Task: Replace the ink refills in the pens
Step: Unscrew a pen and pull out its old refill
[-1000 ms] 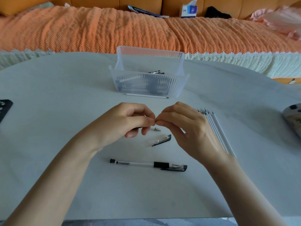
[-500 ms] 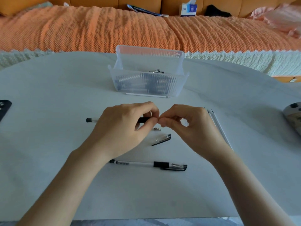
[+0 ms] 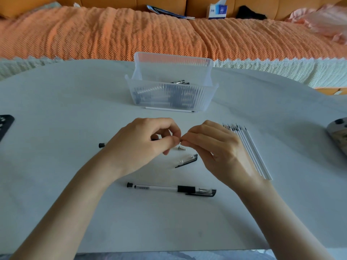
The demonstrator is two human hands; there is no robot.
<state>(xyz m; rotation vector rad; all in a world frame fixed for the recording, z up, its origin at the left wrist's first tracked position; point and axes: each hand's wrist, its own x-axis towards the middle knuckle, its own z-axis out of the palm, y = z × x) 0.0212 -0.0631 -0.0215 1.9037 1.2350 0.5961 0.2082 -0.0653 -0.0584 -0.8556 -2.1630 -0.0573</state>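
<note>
Moved: pen (image 3: pixel 101 145) tail now pokes out left of left hand (image 3: pixel 142 145), hidden a second ago; right hand (image 3: pixel 216 147) rolled back, uncovering refills (image 3: pixel 249 152)
Pen: held level just above table (image 3: pixel 56 109); left hand wraps barrel; right hand pinches its open front end
Meaning: refill probably going in or out, cannot tell which; tip (image 3: pixel 181 148) and cap (image 3: pixel 187 160) lie off, below the hands
Around: capped pen (image 3: pixel 159 188) nearer; bin (image 3: pixel 172 102) of pens beyond, loose refill (image 3: pixel 169 109) before it
Writing: capped pen print unreadable; tissue box (image 3: pixel 217 10) lettering blurred
</note>
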